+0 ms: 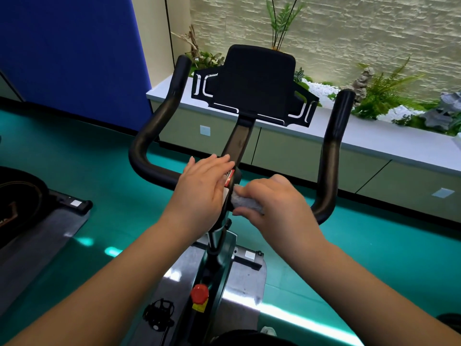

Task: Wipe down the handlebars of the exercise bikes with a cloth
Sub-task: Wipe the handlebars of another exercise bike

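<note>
Covering the handlebar's (154, 136) middle, the left hand (202, 186) lies flat with straight fingers; the right hand (272, 203) grips a grey cloth (245, 202), mostly hidden, against the black bar.

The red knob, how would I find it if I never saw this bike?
Start at the black handlebars and follow the bike's centre post straight down toward the frame. The red knob sits there, above a yellow tag. Everything else around it is black or silver metal.

Cloth (245, 201) in right hand (274, 203)
</note>
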Tool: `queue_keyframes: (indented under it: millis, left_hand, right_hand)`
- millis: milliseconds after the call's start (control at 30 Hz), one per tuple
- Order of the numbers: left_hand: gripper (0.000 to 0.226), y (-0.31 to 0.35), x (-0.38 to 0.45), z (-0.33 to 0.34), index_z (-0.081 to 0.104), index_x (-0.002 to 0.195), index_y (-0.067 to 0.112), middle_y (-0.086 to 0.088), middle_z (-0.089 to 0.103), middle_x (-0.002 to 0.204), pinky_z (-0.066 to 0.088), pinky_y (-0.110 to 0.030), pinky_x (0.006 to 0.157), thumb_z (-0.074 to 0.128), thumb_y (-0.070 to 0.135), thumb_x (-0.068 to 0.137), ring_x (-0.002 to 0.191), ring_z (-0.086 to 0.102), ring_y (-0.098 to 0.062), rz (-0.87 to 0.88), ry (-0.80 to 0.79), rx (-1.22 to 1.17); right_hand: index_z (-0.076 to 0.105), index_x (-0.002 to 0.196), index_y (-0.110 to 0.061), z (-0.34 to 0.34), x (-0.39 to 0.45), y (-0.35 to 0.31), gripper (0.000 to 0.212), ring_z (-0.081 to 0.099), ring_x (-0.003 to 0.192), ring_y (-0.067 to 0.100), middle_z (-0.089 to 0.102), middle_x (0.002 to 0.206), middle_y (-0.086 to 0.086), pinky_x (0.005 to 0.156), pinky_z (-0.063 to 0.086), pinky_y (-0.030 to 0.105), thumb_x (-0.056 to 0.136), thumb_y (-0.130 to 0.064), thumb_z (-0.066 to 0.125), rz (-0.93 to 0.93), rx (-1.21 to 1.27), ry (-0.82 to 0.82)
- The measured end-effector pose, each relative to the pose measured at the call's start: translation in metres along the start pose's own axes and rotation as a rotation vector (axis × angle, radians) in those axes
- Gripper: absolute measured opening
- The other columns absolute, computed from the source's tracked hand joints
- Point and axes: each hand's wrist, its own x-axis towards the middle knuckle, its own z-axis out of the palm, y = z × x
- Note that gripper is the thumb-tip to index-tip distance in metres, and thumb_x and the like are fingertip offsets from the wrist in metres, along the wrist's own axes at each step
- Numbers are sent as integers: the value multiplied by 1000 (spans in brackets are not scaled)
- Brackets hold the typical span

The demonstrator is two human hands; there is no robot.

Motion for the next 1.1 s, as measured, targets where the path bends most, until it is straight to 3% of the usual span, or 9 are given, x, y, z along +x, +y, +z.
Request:
queue_keyframes:
  millis: [167,367,533,633,667,733,867,1000,1100]
  left_hand:
    - [46,1,-1,2,55,132,20,7,50,141,10,-34,118,29,23,94,136,36,-12,-1,7,16]
    - [46,-1,0,7,60,126,18,4,56,135,17,-38,116,29,23,93,131,44,-17,3,82,17]
    - [48,-1,0,8,61,125,17,3,57,134,20,-40,116,28,26,91,130,45,-17,21,86,27]
    - [48,-1,0,9,60,126,18,4,56,134,20,-40,117,28,25,91,130,44,-15,14,91,33]
    - [48,-2,0,9,60,126,18,4,56,134,21,-40,116,28,25,91,130,44,-15,16,98,32]
    - [48,-2,0,9,61,125,18,4,57,133,22,-41,116,28,26,91,130,45,-16,18,110,30]
    - [49,0,-1,8,60,126,18,5,56,134,20,-38,116,27,26,90,130,44,-15,13,98,37]
    - [50,2,-1,7,60,126,18,4,56,134,20,-38,117,26,27,90,130,44,-15,11,93,46]
    - [50,2,-1,7,61,125,17,3,57,133,22,-41,116,27,26,89,129,46,-17,10,104,43]
  right_hand:
    - [71,92,-22,-29,-31,31,29,53,77,23,65,82,-10,66,46,33,73,-43,74,106,-11,2]
    - [72,91,-18,-2,3,1,31,55,78,24,68,79,-3,68,33,24,68,-37,81,89,-22,-26]
    - [71,102,-26,-26,0,18,29,54,88,21,67,88,-9,73,41,30,78,-42,72,113,26,-194]
    - [68,94,-35,-37,1,27,13,54,90,15,63,85,-16,74,40,28,86,-44,62,205,45,-268]
    - [64,84,-36,-33,7,26,10,53,88,14,62,81,-15,73,40,29,88,-43,57,209,39,-289]
    - [55,68,-31,-20,20,17,25,53,76,11,59,70,-12,68,39,28,90,-42,52,211,29,-327]
    - [60,69,-20,-22,37,17,32,51,40,4,59,53,-6,53,46,23,92,-42,55,384,211,-461]
    - [65,78,-18,-41,41,33,28,55,41,17,58,47,2,44,48,25,91,-42,58,508,302,-683]
    - [60,70,-16,-22,55,31,33,49,40,18,52,46,3,45,45,24,94,-38,56,469,340,-682]
